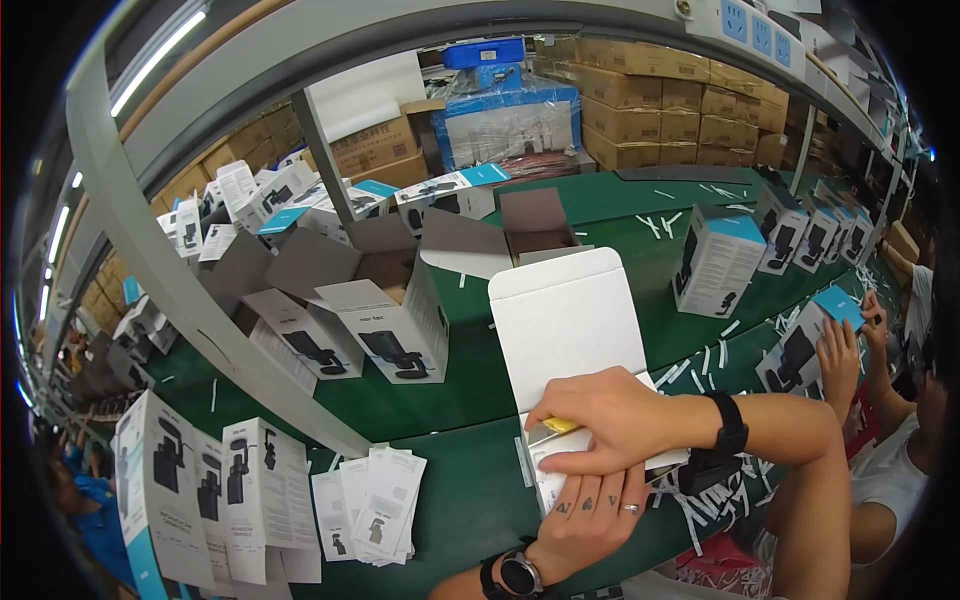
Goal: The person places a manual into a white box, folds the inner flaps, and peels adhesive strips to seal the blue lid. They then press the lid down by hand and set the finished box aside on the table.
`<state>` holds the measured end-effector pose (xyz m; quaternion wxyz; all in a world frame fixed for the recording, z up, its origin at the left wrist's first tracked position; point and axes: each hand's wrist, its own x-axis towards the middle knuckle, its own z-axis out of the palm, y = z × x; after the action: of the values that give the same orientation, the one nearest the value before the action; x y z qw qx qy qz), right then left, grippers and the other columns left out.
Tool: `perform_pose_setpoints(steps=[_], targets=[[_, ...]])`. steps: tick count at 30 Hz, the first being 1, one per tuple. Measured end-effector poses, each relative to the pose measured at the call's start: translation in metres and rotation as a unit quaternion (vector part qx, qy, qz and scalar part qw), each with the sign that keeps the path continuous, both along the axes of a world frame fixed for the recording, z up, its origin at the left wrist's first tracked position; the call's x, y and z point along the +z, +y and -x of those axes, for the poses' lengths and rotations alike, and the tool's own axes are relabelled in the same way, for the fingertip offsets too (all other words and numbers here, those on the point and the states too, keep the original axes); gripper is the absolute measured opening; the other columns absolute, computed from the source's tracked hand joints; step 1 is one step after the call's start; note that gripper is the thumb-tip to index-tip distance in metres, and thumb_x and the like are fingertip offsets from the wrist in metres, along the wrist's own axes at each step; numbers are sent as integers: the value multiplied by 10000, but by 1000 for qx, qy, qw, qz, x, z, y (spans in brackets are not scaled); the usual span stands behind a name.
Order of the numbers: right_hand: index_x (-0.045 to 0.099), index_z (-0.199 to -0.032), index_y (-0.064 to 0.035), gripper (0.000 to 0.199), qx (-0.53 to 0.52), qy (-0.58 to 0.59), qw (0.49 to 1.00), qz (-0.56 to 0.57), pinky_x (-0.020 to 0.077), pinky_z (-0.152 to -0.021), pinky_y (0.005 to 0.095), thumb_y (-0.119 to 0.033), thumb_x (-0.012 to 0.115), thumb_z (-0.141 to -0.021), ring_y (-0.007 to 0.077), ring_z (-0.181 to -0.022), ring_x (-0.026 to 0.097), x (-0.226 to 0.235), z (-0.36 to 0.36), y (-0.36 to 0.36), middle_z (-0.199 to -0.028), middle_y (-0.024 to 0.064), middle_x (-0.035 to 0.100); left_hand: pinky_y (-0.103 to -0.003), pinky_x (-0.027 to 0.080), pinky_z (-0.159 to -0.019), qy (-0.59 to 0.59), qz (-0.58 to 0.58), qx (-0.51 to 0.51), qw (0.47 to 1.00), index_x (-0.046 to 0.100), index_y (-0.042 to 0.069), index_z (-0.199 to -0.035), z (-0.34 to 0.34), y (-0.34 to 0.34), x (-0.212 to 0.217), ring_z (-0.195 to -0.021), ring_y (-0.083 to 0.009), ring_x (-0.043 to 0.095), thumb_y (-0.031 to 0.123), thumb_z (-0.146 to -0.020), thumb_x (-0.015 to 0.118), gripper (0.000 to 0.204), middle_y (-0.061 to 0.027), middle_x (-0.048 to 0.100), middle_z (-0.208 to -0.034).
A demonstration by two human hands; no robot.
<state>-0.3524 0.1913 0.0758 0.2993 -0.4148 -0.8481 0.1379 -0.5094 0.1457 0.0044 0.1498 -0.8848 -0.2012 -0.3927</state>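
In front of me is a white carton [568, 318] with its lid flap raised and folded back. My right hand [605, 412], with a black band at its wrist, reaches into the carton's opening. Its thumb and fingers close around a small yellow piece [560, 425], mostly hidden by the hand. My left hand [590, 512], wearing a ring and a watch, grips the carton's near side, partly under the right hand. A stack of printed leaflets [385, 505] lies to the left of the carton.
Printed boxes stand at the left [165, 480], with open boxes [400, 330] behind. Finished-looking boxes [720, 260] line the right. White paper strips [705, 510] litter the green table [460, 460]. A metal post [210, 320] rises at left. A co-worker's hands [838, 355] hold another box.
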Motion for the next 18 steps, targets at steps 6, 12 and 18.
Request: perform_pose_setpoints(steps=[6, 12, 18], targets=[[680, -970, -97, 152, 16, -30, 999, 33, 542, -653, 359, -198, 700, -859, 299, -785, 680, -2, 5, -1, -916, 63, 674, -333, 515, -950, -2, 4, 0, 1000, 733, 65, -1153, 3, 0, -2, -938, -227, 707, 330, -920, 682, 356, -89, 728, -1031], [647, -1006, -74, 209, -103, 159, 977, -103, 534, -703, 343, -56, 689, -802, 293, -823, 681, 37, -20, -18, -907, 105, 650, -350, 539, -937, -12, 12, -60, 998, 722, 69, -1181, 13, 26, 6, -1033, -273, 714, 327, -907, 696, 377, -115, 733, -1111], [647, -1157, -18, 263, -381, -43, 901, -203, 524, -721, 302, -28, 649, -895, 198, -843, 675, 42, -117, -35, -1024, 119, 705, -368, 554, -906, -5, 84, -118, 989, 725, 111, -1198, 28, 44, 13, -1139, -299, 695, 324, -814, 781, 443, -107, 714, -1233]])
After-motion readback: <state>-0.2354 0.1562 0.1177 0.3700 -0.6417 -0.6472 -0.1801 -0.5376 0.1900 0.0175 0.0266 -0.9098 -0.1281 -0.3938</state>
